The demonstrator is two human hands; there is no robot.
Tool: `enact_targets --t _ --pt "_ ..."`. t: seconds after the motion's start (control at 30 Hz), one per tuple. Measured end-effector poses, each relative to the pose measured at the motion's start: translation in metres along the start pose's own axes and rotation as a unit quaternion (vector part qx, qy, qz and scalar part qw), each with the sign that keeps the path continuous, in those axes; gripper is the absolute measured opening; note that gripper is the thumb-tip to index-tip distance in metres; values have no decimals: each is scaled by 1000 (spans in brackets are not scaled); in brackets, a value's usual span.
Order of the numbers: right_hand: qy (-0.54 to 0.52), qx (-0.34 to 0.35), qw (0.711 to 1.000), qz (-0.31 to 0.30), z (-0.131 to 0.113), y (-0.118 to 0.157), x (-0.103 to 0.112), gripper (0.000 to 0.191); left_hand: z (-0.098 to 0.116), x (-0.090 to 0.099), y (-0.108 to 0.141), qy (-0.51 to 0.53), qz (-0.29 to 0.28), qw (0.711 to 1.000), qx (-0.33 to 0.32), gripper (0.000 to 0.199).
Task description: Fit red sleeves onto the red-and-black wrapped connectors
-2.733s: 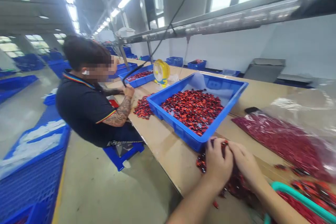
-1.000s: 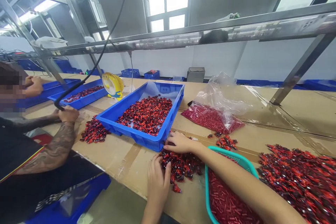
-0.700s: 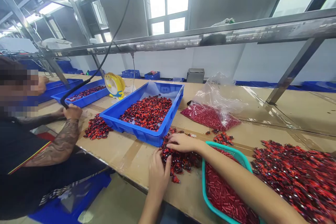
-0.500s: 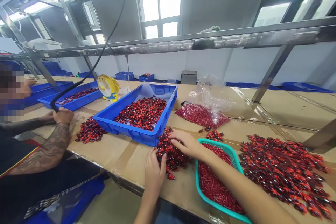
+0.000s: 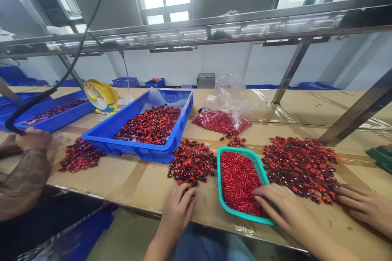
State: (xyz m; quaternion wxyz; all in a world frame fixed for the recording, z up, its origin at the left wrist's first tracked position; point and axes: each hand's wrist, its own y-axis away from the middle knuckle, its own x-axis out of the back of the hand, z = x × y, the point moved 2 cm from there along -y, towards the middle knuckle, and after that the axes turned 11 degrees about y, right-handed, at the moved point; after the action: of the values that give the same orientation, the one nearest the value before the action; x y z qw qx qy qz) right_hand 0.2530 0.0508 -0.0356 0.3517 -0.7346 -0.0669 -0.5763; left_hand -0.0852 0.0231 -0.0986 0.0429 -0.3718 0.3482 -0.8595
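**Right hand (image 5: 290, 212) moves from the loose heap to the teal tray (image 5: 239, 150)**

Both hands have come away from the heap of red-and-black pieces (image 5: 192, 162) they were raking through moments ago. It now sits as a separate mound on the cardboard-topped counter (image 5: 128, 183), between the blue plastic tray (image 5: 128, 151) and the teal tray. The left hand (image 5: 177, 209) is just below the heap near the counter's front edge, its fingers loosely curled together and holding nothing. The right hand's fingers are stretched out and slightly apart, reaching over the tray's near corner to the red tubes (image 5: 237, 181), with no visible pinch. A second heap (image 5: 298, 167) lies right of the tray, another person's hand (image 5: 364, 208) at its lower edge.
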Motion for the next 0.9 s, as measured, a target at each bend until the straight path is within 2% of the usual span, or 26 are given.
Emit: enact_targets --t 0.2,0.3,0.43,0.57,0.67,0.73,0.83,0.9 --pt "36 -6 999 -12 4 -14 -37 23 -8 -2 -7 33 -48 998 1 22" --pt "35 -9 999 -11 6 -19 -49 22 -12 1 -2 44 -48 998 4 26" --pt "26 -10 1000 -8 8 -22 -55 29 -17 4 5 58 -31 998 18 38" --pt "9 -15 1000 -10 8 -24 -51 30 -20 2 11 78 21 994 70 42" --pt "-47 -32 998 -24 5 -27 -39 23 -19 2 10 123 60 985 104 34" --pt "-83 -49 995 -7 1 -28 -27 22 -15 4 3 166 87 975 121 25" --pt "-117 -68 990 37 -7 -27 -11 22 2 11 -10 243 138 948 149 4" --pt "-136 -74 986 62 -13 -23 -1 19 20 15 -18 302 160 923 179 8"
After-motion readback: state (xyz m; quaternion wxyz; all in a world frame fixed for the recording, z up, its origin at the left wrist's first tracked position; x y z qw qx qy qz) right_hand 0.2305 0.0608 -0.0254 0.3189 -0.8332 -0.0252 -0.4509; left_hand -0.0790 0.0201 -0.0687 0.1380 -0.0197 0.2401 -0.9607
